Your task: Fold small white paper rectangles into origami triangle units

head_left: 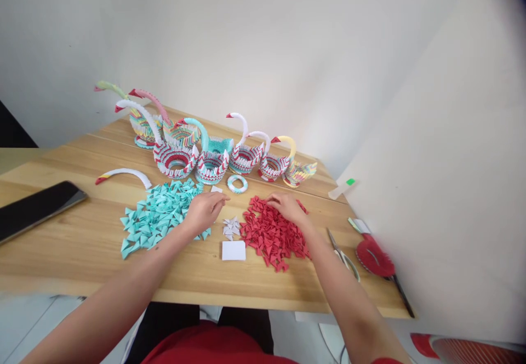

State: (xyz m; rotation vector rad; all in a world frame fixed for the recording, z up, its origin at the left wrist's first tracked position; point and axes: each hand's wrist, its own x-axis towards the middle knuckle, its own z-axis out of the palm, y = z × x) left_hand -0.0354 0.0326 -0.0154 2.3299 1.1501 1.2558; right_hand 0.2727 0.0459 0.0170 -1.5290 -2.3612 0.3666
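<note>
My left hand (pixel 206 210) is over the right edge of a heap of turquoise folded paper triangles (pixel 158 216). Its fingers are pinched together, and whatever may be between the tips is too small to tell. At the top of a heap of red folded paper triangles (pixel 274 235), my right hand (pixel 286 206) has its fingertips drawn together on the pieces. Whether it grips one is hidden. Between the heaps lie a few white paper triangles (pixel 231 228) and a small stack of white paper (pixel 233 250). A turquoise-and-white paper ring (pixel 237 183) lies just beyond my hands.
Several paper swans (pixel 176 158) stand along the back. A loose white swan neck (pixel 125 172) and a phone (pixel 41 208) lie left. To the right are scissors (pixel 344 255), a red round object (pixel 375 257) and a wall (pixel 452 199).
</note>
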